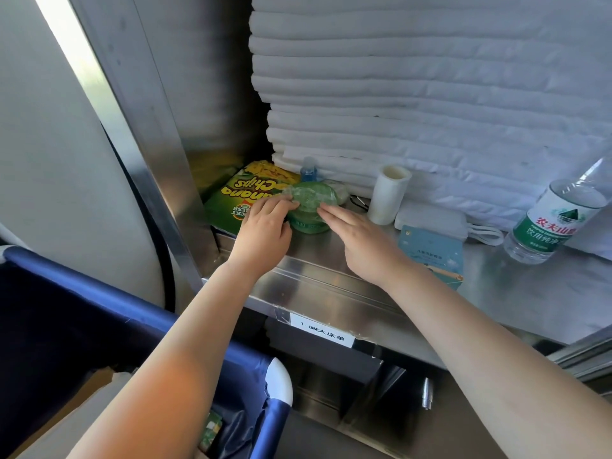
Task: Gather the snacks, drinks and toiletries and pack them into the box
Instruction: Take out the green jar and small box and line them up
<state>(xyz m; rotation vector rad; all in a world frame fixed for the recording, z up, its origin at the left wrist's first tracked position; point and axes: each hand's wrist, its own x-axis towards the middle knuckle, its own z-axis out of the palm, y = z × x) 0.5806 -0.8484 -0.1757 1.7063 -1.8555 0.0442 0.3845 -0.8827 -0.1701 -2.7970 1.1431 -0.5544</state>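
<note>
A round green jar [309, 207] wrapped in clear plastic sits on the steel shelf [331, 279]. My left hand [265, 230] touches its left side and my right hand [364, 241] touches its right side, fingers stretched onto it. Behind the jar lies a green and yellow banana chips bag [241, 193] and a small blue bottle [308, 169]. A white roll [387, 198], a white pouch [430, 218], a light blue box [430, 251] and a water bottle [556, 220] stand to the right. The corner of a brown box [96, 380] shows at lower left.
A tall stack of folded white linen [414, 94] fills the back of the shelf. A blue fabric cart [132, 323] stands at lower left below the shelf edge. A steel upright [159, 144] borders the shelf on the left.
</note>
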